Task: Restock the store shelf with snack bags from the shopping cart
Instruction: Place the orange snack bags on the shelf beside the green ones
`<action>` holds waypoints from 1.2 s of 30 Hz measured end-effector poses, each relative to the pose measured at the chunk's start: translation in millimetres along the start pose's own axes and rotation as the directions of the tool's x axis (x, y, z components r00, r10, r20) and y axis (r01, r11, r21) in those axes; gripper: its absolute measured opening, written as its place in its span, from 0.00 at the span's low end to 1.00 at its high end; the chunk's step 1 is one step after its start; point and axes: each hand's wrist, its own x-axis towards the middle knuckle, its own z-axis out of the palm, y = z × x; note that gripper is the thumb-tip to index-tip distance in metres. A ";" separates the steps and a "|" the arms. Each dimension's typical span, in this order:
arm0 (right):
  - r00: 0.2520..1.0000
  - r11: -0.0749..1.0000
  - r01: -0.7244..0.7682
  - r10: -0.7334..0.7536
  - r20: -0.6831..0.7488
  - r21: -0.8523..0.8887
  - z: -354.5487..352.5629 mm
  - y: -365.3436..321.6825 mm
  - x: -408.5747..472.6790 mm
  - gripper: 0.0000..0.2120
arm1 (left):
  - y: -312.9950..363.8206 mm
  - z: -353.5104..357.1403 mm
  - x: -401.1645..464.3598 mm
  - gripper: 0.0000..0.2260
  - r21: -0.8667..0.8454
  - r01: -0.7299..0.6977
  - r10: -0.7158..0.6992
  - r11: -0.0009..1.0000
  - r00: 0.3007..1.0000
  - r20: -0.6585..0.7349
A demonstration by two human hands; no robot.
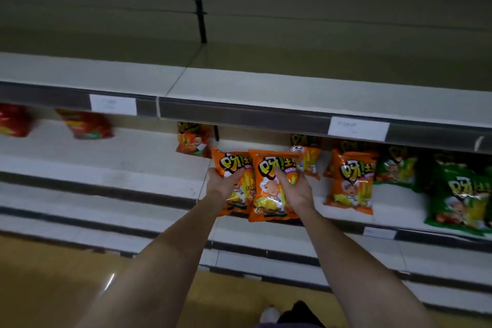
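Fingers of the left hand (225,184) curl round the lower front of one orange snack bag (231,168), thumb across its face; those of the right hand (294,189) grip a second orange snack bag (269,186) the same way, thumb pressed near its middle. Both bags stand roughly upright and overlap, the right-hand one in front, at the front edge of the shelf (149,157), seemingly just above the board, though contact is hard to judge.

To do this step well, I would slide the pair back until their bottoms sit flat on the board, keep the printed faces forward, then ease the grip off gently so the puffy packs do not topple or slip off the lip. Lining them up with the standing orange bag (350,181) just to the right would keep the row tidy.

That same shelf holds a small orange bag (194,141) farther back, green bags (452,194) at the right, and blurred red bags (87,125) well apart at the left. The shelf above (266,88) carries only price tags (358,128) on its rail. No shopping cart is in view.
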 end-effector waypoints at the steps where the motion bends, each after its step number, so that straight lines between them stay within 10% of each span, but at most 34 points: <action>1: 1.000 1.000 -0.004 0.004 -0.009 0.013 -3.7 1.5 0.9 0.44 | 4.3 5.8 1.6 0.34 0.018 -0.023 0.023 1.000 1.000 0.011; 21: 0.995 0.996 -0.085 0.086 0.055 -0.021 -87.6 20.2 71.8 0.45 | 46.3 114.3 28.2 0.31 0.186 -0.057 0.053 0.981 0.998 0.022; 25: 0.993 0.991 -0.117 0.118 0.015 -0.072 -83.3 34.3 99.3 0.62 | 43.3 111.3 35.2 0.38 0.327 -0.009 0.012 0.945 1.000 -0.006; 36: 0.994 0.978 -0.106 0.108 -0.003 -0.179 -71.2 32.6 96.0 0.39 | 9.9 121.3 83.8 0.44 0.392 0.030 -0.024 0.919 1.000 -0.019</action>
